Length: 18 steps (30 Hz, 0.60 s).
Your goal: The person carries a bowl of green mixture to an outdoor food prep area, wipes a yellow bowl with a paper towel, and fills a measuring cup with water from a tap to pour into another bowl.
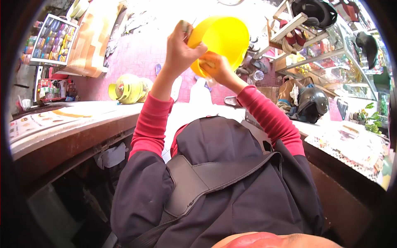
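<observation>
Both arms, in red sleeves, reach forward over the bright floor. My left hand (182, 49) is closed on the left rim of a yellow bowl-like container (225, 39), with its thumb toward the inside. Lower on the same rim, my right hand (217, 68) has its fingers wrapped over the edge. The yellow container is tilted, so its inside faces me. Something pale and small shows just under my right hand; it is too blurred to make out.
Yellow-green gas cylinders (128, 89) stand left of centre. A wooden-edged counter (74, 128) runs along the left. On the right are a dark helmet (312, 103), a glass display case (331, 62), a shoe rack (289, 31) and a lace-covered surface (347, 144).
</observation>
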Tool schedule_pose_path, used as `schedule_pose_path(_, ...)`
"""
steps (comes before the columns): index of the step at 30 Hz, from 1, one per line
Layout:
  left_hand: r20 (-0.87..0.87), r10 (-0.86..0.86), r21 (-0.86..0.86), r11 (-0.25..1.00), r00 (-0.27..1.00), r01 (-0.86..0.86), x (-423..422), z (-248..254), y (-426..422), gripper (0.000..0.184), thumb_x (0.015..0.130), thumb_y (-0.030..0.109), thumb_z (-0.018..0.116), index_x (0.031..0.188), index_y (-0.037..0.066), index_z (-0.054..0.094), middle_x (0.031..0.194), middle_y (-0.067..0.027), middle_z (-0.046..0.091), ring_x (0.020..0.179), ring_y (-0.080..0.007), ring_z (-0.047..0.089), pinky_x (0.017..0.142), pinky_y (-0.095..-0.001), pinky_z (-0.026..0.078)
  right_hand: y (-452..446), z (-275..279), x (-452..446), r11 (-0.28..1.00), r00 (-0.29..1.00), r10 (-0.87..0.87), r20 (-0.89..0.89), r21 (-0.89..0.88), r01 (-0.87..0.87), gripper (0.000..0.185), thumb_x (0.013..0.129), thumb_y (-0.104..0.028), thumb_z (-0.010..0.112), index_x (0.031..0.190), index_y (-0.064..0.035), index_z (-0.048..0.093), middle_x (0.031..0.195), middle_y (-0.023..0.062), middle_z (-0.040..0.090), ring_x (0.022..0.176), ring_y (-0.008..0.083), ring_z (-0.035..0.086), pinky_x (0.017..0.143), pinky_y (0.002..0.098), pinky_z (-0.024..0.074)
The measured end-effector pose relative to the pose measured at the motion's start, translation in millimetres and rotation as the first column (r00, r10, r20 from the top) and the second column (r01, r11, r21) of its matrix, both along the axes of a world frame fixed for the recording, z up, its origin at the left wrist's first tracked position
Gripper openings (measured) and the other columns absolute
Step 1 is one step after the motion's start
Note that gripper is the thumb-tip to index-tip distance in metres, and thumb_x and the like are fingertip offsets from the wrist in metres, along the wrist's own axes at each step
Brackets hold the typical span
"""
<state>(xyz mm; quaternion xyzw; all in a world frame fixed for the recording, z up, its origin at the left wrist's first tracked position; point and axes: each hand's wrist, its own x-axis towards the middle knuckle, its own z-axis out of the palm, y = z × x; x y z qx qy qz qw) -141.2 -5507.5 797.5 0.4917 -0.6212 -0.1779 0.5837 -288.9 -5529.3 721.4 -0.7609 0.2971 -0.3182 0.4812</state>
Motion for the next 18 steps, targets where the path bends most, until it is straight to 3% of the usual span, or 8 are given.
schedule_pose_path(1, 0.004, 0.004, -0.013, 1.000, 1.000, -0.004, 3, 2, -2, 0.034, 0.061, 0.002, 0.063, 0.075, 0.007, 0.032, 0.064, -0.0009, 0.033, 0.057, -0.0092, 0.036, 0.052, -0.0212, 0.037, -14, -14, -7, 0.981, 0.997, 0.055, -0.060, -0.185, -0.065, 0.016, 0.075, -0.009, 0.060, 0.089, -0.0043, 0.064, 0.087, 0.0099, 0.061, 0.080, 0.0244, 0.059, 0.074, 0.0308, 0.0456)
schedule_pose_path(5, -0.134, 0.015, 0.079, 0.997, 0.991, -0.004, 16, -5, -9, 0.033, 0.063, -0.001, 0.061, 0.075, 0.008, 0.031, 0.067, 0.0006, 0.032, 0.058, -0.0067, 0.034, 0.054, -0.0183, 0.036, -89, -53, -28, 0.769, 0.908, -0.180, -0.378, -0.629, -0.110, 0.020, 0.068, -0.006, 0.058, 0.086, -0.0107, 0.066, 0.087, 0.0066, 0.059, 0.085, 0.0255, 0.054, 0.075, 0.0352, 0.0452)
schedule_pose_path(8, -0.125, 0.003, 0.135, 0.991, 0.992, 0.014, 29, -9, -18, 0.033, 0.067, -0.009, 0.057, 0.084, 0.008, 0.033, 0.076, -0.0002, 0.038, 0.070, -0.0054, 0.046, 0.065, -0.0186, 0.043, -128, -22, -9, 0.613, 0.934, -0.255, -0.250, -0.789, -0.044, 0.025, 0.073, -0.003, 0.046, 0.095, -0.0080, 0.055, 0.091, 0.0080, 0.051, 0.083, 0.0250, 0.053, 0.067, 0.0338, 0.0477)
schedule_pose_path(11, -0.217, 0.058, 0.121, 0.992, 0.975, -0.032, 47, -8, -26, 0.035, 0.067, -0.010, 0.056, 0.086, 0.008, 0.032, 0.077, -0.0002, 0.038, 0.072, -0.0063, 0.047, 0.066, -0.0193, 0.043, -137, -27, 25, 0.770, 0.910, -0.214, -0.355, -0.634, -0.066, 0.022, 0.071, 0.000, 0.051, 0.092, -0.0069, 0.055, 0.098, 0.0113, 0.052, 0.084, 0.0288, 0.055, 0.069, 0.0363, 0.0469)
schedule_pose_path(13, -0.224, 0.115, 0.113, 0.989, 0.968, -0.092, 68, -10, -30, 0.036, 0.067, -0.010, 0.057, 0.087, 0.008, 0.032, 0.078, -0.0002, 0.037, 0.073, -0.0064, 0.047, 0.068, -0.0195, 0.043, -120, -47, 63, 0.938, 0.932, -0.162, -0.324, -0.343, 0.044, 0.021, 0.070, -0.007, 0.057, 0.090, -0.0032, 0.054, 0.087, 0.0149, 0.057, 0.077, 0.0339, 0.057, 0.068, 0.0390, 0.0461)
schedule_pose_path(14, -0.218, 0.138, 0.111, 0.987, 0.966, -0.116, 79, -11, -31, 0.036, 0.067, -0.010, 0.057, 0.087, 0.008, 0.032, 0.078, -0.0002, 0.037, 0.073, -0.0064, 0.047, 0.068, -0.0195, 0.043, -110, -45, 80, 0.974, 0.953, -0.035, -0.300, -0.223, -0.034, 0.023, 0.069, -0.010, 0.061, 0.090, -0.0018, 0.057, 0.083, 0.0158, 0.059, 0.078, 0.0336, 0.058, 0.071, 0.0377, 0.0465)
schedule_pose_path(16, -0.280, 0.180, 0.115, 0.981, 0.943, -0.153, 101, -15, -33, 0.036, 0.068, -0.009, 0.058, 0.087, 0.008, 0.033, 0.081, -0.0005, 0.039, 0.075, -0.0066, 0.048, 0.070, -0.0199, 0.044, -93, -22, 125, 0.980, 0.983, 0.182, -0.005, -0.086, -0.182, 0.020, 0.067, -0.008, 0.064, 0.086, -0.0022, 0.059, 0.083, 0.0151, 0.060, 0.077, 0.0327, 0.059, 0.070, 0.0362, 0.0473)
schedule_pose_path(18, -0.319, 0.250, 0.126, 0.967, 0.914, -0.221, 121, -8, -36, 0.036, 0.067, -0.008, 0.059, 0.085, 0.008, 0.033, 0.079, 0.0000, 0.038, 0.072, -0.0051, 0.045, 0.067, -0.0184, 0.042, -103, 9, 178, 0.960, 0.961, 0.218, 0.168, -0.217, -0.179, 0.021, 0.066, -0.003, 0.063, 0.086, -0.0005, 0.059, 0.083, 0.0148, 0.059, 0.077, 0.0323, 0.059, 0.069, 0.0348, 0.0475)
